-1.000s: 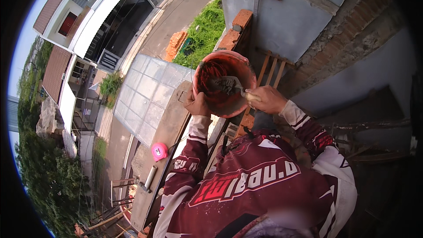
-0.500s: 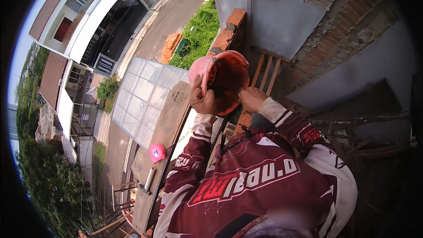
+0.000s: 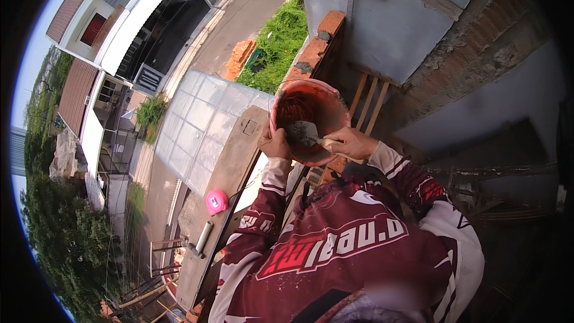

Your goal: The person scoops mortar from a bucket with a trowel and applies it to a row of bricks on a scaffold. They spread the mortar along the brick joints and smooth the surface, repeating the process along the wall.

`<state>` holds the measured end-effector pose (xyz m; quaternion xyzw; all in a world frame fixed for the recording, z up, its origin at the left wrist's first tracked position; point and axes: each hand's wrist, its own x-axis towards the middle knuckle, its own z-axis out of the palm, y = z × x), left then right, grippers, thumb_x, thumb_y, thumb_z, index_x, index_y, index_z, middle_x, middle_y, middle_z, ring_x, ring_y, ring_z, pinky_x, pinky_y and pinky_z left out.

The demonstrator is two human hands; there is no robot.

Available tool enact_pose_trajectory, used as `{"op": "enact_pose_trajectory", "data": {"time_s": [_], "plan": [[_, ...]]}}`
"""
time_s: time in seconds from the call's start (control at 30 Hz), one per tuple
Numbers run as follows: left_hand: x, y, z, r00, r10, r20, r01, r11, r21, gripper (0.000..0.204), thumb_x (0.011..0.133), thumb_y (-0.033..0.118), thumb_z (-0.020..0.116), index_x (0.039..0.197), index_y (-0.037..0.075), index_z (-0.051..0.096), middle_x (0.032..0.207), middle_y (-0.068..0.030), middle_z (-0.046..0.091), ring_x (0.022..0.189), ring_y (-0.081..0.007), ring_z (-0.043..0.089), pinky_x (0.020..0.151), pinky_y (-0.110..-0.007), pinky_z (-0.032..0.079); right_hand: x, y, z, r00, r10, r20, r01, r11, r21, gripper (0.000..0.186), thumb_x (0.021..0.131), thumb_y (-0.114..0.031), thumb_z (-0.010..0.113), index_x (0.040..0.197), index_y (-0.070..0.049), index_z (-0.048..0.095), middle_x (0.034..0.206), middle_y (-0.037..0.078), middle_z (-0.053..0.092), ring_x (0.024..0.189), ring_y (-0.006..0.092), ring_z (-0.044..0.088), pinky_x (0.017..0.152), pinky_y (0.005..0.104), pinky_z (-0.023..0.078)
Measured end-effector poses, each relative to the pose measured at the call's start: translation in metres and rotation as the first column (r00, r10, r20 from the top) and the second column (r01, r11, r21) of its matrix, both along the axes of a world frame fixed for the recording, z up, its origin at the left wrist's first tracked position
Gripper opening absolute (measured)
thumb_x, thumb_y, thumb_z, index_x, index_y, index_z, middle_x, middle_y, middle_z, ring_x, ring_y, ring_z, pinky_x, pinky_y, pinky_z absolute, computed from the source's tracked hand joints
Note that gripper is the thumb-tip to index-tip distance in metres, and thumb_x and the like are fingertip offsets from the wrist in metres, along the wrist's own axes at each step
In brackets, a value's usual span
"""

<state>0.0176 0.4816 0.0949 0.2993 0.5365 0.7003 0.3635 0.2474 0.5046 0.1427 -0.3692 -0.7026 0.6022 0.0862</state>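
A red-orange bucket (image 3: 329,103) is tipped so that its mouth faces me, on or just over the brick wall. My left hand (image 3: 275,143) grips the bucket's rim at its left side, fingers closed. In my right hand (image 3: 353,145) is a trowel (image 3: 305,133), held by its pale handle; its grey, mortar-smeared blade lies inside the mouth of the bucket. Dark mortar residue coats the inner wall. Beyond the bucket runs a row of bricks (image 3: 313,51) with lumps of grey mortar between them.
A pink tape measure (image 3: 216,202) and a paint-roller-like tool with a pale handle (image 3: 204,239) lie on the concrete ledge (image 3: 239,137) at left. Below lie a translucent panelled roof (image 3: 200,125) and a street. A wooden ladder-like frame (image 3: 371,98) stands right of the bucket.
The bucket has turned, its mouth now facing me more. The trowel blade has come into sight inside it. My right hand has shifted slightly right, and the whole view has moved a little.
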Motion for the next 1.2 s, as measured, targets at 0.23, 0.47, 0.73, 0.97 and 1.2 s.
{"op": "enact_pose_trajectory", "data": {"time_s": [0.23, 0.47, 0.73, 0.97, 1.2], "plan": [[0.002, 0.016, -0.003, 0.999, 0.031, 0.018, -0.033, 0.994, 0.104, 0.034, 0.073, -0.006, 0.053, 0.103, -0.008, 0.068, 0.113, -0.0122, 0.069, 0.088, -0.0118, 0.065, 0.078, -0.025, 0.051, 0.011, -0.024, 0.021, 0.879, -0.215, 0.426, -0.26, 0.533, 0.805, 0.042, 0.087, -0.018, 0.054, 0.128, -0.008, 0.056, 0.096, 0.015, 0.065, 0.08, 0.0348, 0.067, 0.068, 0.048, 0.051], [0.007, 0.016, 0.004, 0.875, 0.038, -0.482, 0.129, 0.943, 0.307, 0.024, 0.072, -0.006, 0.056, 0.092, -0.009, 0.068, 0.119, -0.0204, 0.066, 0.117, -0.0297, 0.06, 0.1, -0.039, 0.043, 0.009, -0.007, 0.019, 0.762, -0.338, 0.552, -0.158, 0.73, 0.665, 0.044, 0.085, -0.019, 0.055, 0.126, -0.001, 0.054, 0.097, 0.022, 0.064, 0.085, 0.0405, 0.067, 0.072, 0.0534, 0.051], [0.018, 0.003, 0.015, 0.912, -0.069, -0.405, 0.186, 0.948, 0.26, 0.005, 0.07, -0.007, 0.054, 0.068, -0.005, 0.058, 0.119, -0.022, 0.066, 0.129, -0.0386, 0.05, 0.109, -0.044, 0.036, -0.049, -0.038, -0.027, 0.877, -0.064, 0.476, -0.087, 0.953, 0.29, 0.024, 0.081, -0.016, 0.055, 0.094, -0.001, 0.069, 0.093, 0.029, 0.068, 0.092, 0.0459, 0.066, 0.081, 0.053, 0.052], [0.012, -0.002, -0.002, 0.883, -0.012, -0.47, 0.068, 0.992, 0.102, 0.023, 0.073, -0.005, 0.054, 0.09, -0.006, 0.07, 0.113, -0.0166, 0.069, 0.116, -0.0297, 0.061, 0.099, -0.036, 0.045, -0.044, -0.03, -0.02, 1.0, -0.009, 0.008, 0.01, 0.993, -0.117, 0.031, 0.093, -0.025, 0.053, 0.095, 0.003, 0.066, 0.079, 0.016, 0.068, 0.066, 0.0219, 0.068, 0.058, 0.0361, 0.054], [-0.019, -0.001, -0.007, 0.999, 0.024, 0.03, -0.019, 0.989, -0.148, 0.046, 0.074, -0.005, 0.053, 0.118, -0.007, 0.065, 0.093, -0.0023, 0.069, 0.078, -0.0075, 0.062, 0.073, -0.022, 0.049, 0.019, 0.001, 0.009, 1.0, -0.024, 0.013, 0.024, 0.999, -0.048, 0.036, 0.09, -0.017, 0.053, 0.12, -0.001, 0.064, 0.092, 0.01, 0.069, 0.066, 0.0167, 0.067, 0.062, 0.0332, 0.056]]}}
